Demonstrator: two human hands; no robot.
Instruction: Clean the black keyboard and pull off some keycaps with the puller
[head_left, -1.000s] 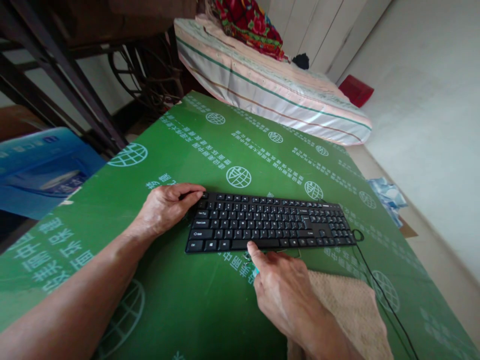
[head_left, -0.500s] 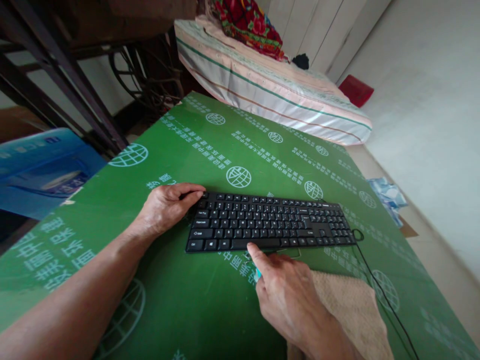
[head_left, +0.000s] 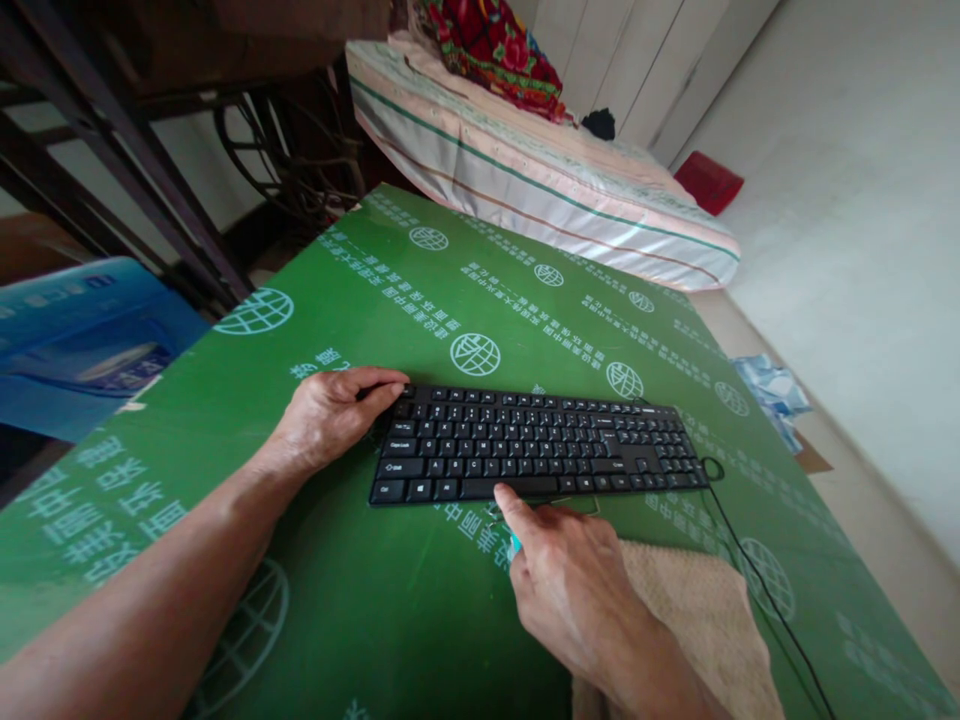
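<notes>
A black keyboard (head_left: 525, 440) lies flat on the green printed tabletop (head_left: 360, 300). At its far left corner my left hand (head_left: 326, 415) is closed, thumb and forefinger pinching the edge. My right hand (head_left: 574, 590) is at the near side, its index finger stretched out onto the space bar and the other fingers curled under. A small teal piece (head_left: 515, 543) shows beside that index finger; most of it is hidden by the hand. Close to the fingertip, small thin shapes lie by the keyboard's front edge, too fine to make out.
A beige cloth (head_left: 697, 610) lies beside and beneath my right forearm. The keyboard's black cable (head_left: 772, 605) runs off towards the near right. Beyond the table are a bed (head_left: 525, 180) and a red object (head_left: 709, 183); a blue box (head_left: 97, 330) stands at left.
</notes>
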